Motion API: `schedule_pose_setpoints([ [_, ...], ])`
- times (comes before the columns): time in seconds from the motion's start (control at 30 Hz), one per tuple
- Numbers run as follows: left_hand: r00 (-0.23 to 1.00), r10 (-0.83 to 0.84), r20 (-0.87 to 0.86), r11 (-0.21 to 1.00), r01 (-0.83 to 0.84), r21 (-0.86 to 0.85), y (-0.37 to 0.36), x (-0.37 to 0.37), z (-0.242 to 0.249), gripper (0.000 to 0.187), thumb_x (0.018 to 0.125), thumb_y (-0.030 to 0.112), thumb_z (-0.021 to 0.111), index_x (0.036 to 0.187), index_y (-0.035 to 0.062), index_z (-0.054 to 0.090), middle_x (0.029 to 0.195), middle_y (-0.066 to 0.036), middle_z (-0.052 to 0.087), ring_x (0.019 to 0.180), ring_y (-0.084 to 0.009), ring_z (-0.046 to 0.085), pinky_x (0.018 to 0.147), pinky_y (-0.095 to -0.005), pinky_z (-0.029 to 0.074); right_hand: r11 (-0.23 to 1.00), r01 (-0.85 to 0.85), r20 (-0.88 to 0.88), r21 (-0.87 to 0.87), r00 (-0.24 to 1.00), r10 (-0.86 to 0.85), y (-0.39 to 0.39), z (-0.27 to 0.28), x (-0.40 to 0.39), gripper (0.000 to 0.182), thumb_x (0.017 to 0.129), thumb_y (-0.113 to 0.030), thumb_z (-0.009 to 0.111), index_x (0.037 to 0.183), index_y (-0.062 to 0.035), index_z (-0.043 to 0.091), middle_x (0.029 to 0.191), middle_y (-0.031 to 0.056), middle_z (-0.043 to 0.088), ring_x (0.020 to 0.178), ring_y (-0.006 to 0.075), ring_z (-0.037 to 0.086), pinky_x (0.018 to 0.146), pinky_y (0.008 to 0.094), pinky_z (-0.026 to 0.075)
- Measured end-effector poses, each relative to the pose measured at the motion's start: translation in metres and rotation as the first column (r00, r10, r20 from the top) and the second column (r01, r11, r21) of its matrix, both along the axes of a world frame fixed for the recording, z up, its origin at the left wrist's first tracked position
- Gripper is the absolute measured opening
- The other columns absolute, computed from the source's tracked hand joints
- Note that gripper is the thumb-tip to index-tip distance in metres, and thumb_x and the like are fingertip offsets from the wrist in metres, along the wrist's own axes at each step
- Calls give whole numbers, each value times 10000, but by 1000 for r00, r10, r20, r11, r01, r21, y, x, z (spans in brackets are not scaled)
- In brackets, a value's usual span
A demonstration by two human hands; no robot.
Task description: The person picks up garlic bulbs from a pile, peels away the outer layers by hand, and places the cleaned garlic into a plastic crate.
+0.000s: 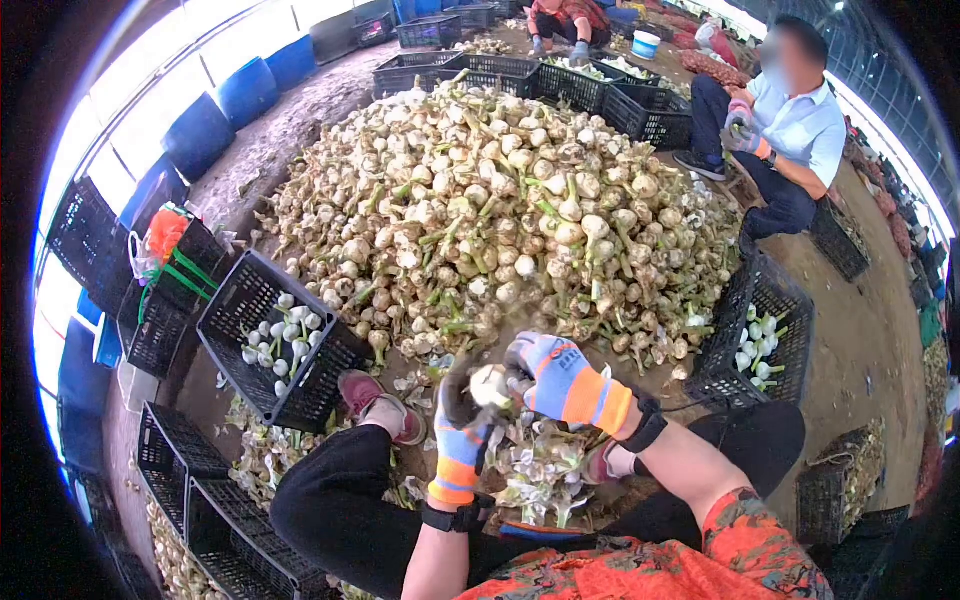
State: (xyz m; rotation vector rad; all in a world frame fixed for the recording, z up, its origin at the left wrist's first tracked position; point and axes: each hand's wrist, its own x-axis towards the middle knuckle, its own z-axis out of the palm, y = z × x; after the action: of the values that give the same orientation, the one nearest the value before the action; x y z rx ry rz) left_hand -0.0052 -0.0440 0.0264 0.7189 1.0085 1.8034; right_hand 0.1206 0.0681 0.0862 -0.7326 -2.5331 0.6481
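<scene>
Between my gloved hands, in front of a big heap of garlic point(460, 200), is a whitish garlic bulb point(490, 386). My left hand point(460, 425), in a blue and orange glove with dark fingers, is wrapped round the bulb from the left and below. From the right, my right hand point(570, 380) presses its bent, dark-tipped fingers against the same bulb; exactly what they pinch is hidden. Loose garlic peelings point(535, 465) lie on the ground beneath, between my legs.
Peeled white bulbs lie in a black crate point(275, 345) at left; another crate point(755, 335) at right holds stemmed bulbs. Stacked crates point(215, 510) stand lower left. A co-worker point(795, 125) sits at upper right; another person point(570, 20) works behind the heap near more crates point(570, 85).
</scene>
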Motion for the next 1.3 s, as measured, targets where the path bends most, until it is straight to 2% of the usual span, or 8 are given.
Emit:
schedule_pose_setpoints([
  [0.27, 942, 325, -90, 939, -333, -93, 2, -14, -30, 281, 836, 79, 613, 1100, 7, 546, 1005, -94, 619, 890, -183, 604, 787, -297, 504, 983, 148, 33, -109, 989, -145, -7, -31, -11, 352, 649, -199, 618, 938, -10, 553, 950, 202, 557, 901, 365, 545, 790, 408, 459],
  [0.47, 890, 143, 433, 989, -148, -22, 2, -19, -25, 339, 853, 151, 596, 1155, 27, 502, 1124, -138, 565, 1029, -276, 561, 902, -437, 468, 853, 493, 1, -169, 866, -501, 31, -107, -2, 343, 668, -230, 623, 929, -10, 587, 1049, 223, 572, 951, 378, 558, 805, 429, 461],
  [0.67, 573, 86, 815, 985, -170, 16, 18, -55, -33, 414, 875, 223, 549, 1223, 24, 444, 1216, -148, 516, 1077, -301, 527, 940, -520, 426, 894, 123, 734, -430, 625, 267, 11, -170, 27, 322, 733, -214, 516, 968, -27, 632, 1028, 249, 594, 962, 345, 587, 860, 391, 457],
  [0.7, 800, 210, 562, 945, -314, 93, 19, -67, -19, 467, 892, 316, 512, 1215, -12, 437, 1216, -165, 516, 1045, -276, 545, 921, -461, 449, 886, 230, 715, -402, 684, 147, 14, -180, 32, 321, 737, -214, 517, 972, -24, 625, 1021, 241, 598, 958, 350, 585, 854, 401, 458],
  [0.8, 763, -195, 616, 877, -145, 457, 11, -123, 12, 743, 884, 543, 395, 1355, -19, 277, 1374, -187, 342, 1135, -287, 484, 946, -409, 426, 793, 582, 518, -179, 741, -427, 48, -240, 32, 317, 744, -218, 534, 996, -37, 597, 1036, 211, 592, 945, 368, 574, 831, 427, 460],
  [0.97, 669, 254, 698, 923, -384, 32, 24, -97, -14, 483, 888, 430, 484, 1214, 73, 469, 1252, -179, 482, 1173, -318, 453, 968, -480, 381, 706, 664, 605, -245, 674, -424, 121, -272, -16, 398, 739, -258, 599, 1104, -102, 565, 1147, 201, 541, 1046, 353, 531, 873, 431, 442],
  [1.13, 783, 266, 562, 943, -90, -321, 35, -55, -55, 305, 904, 293, 505, 1122, 81, 535, 1064, -100, 570, 1015, -280, 543, 894, -416, 443, 619, 726, 456, -300, 679, -575, 131, -317, -26, 488, 724, -256, 631, 1162, -62, 541, 1144, 218, 549, 1038, 373, 534, 882, 423, 441],
  [1.3, 891, 254, 378, 885, -56, -462, 40, -31, -80, 410, 906, 298, 513, 1231, 77, 398, 1030, -114, 509, 895, -249, 582, 776, -372, 518, 398, 79, -224, -914, 719, -658, 85, -319, -4, 383, 706, 16, 587, 1086, -11, 562, 983, 103, 636, 891, 237, 612, 815, 338, 491],
])
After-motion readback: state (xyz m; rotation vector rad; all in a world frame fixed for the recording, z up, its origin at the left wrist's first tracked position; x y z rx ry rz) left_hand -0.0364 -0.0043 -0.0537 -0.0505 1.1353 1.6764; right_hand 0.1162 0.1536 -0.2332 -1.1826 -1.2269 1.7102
